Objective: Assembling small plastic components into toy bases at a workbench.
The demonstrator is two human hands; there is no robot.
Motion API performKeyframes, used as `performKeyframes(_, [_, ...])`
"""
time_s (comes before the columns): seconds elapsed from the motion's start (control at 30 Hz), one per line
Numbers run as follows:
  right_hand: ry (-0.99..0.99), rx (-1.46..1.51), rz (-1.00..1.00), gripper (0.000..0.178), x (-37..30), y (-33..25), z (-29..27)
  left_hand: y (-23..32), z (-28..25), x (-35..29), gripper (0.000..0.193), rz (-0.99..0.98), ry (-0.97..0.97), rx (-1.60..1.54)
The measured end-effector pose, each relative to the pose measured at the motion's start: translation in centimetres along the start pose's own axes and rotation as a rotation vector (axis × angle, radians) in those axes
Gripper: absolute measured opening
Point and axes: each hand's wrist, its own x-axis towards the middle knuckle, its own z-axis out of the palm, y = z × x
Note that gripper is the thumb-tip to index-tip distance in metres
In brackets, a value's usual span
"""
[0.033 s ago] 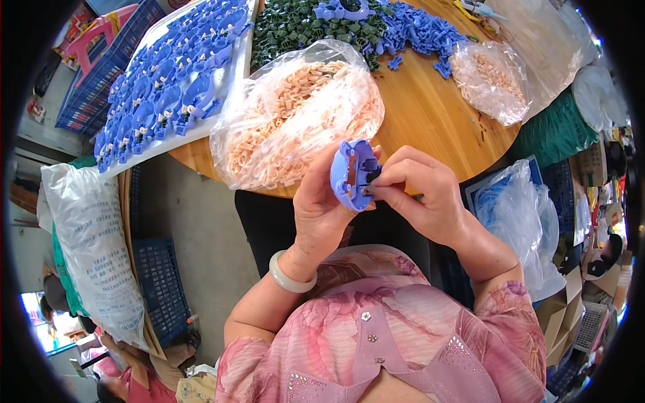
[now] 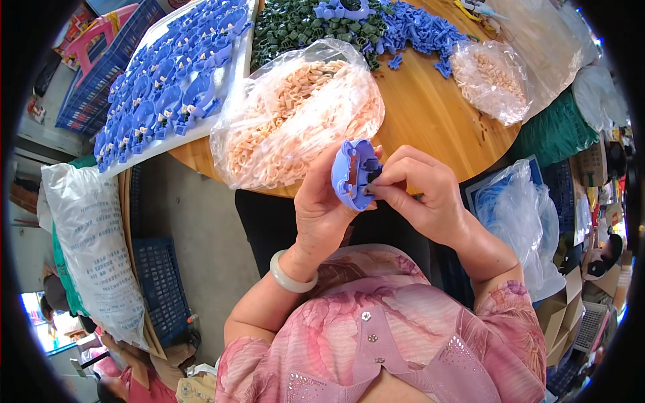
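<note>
My left hand (image 2: 321, 205) holds a blue plastic shell (image 2: 345, 176) upright by its outer side, with its hollow facing right. A small dark plastic piece (image 2: 373, 174) sits at the hollow's right edge. Thumb and forefinger of my right hand (image 2: 423, 191) are pinched around that piece, against the inside of the shell. The fingertips partly cover it, so I cannot tell how it is seated. Just beyond my hands, on the round wooden table (image 2: 430, 127), lies a clear plastic bag (image 2: 302, 114) of small peach-coloured parts.
A white tray (image 2: 225, 101) of blue shells fills the table's left side. Dark green parts (image 2: 289, 33) and small blue parts (image 2: 416, 30) are heaped at the back. A second bag (image 2: 490, 80) of peach parts lies at right. A blue crate (image 2: 161, 285) and white sack (image 2: 94, 248) stand left.
</note>
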Motion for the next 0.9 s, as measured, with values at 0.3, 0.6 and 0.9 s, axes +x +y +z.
performKeyframes(0.3, [0.065, -0.128, -0.169, 0.01, 0.3, 0.7, 0.4, 0.0, -0.5, -0.3, 0.062, -0.119, -0.003, -0.028])
performKeyframes(0.6, [0.121, 0.11, 0.155, 0.014, 0.5, 0.6, -2.8, 0.5, 0.0, 0.5, 0.058, -0.445, -0.03, -0.462])
performKeyframes(0.9, [0.061, 0.228, 0.36, 0.03, 0.3, 3.1, -4.2, -1.2, 1.1, 1.4, 0.062, -0.722, -0.179, -0.715])
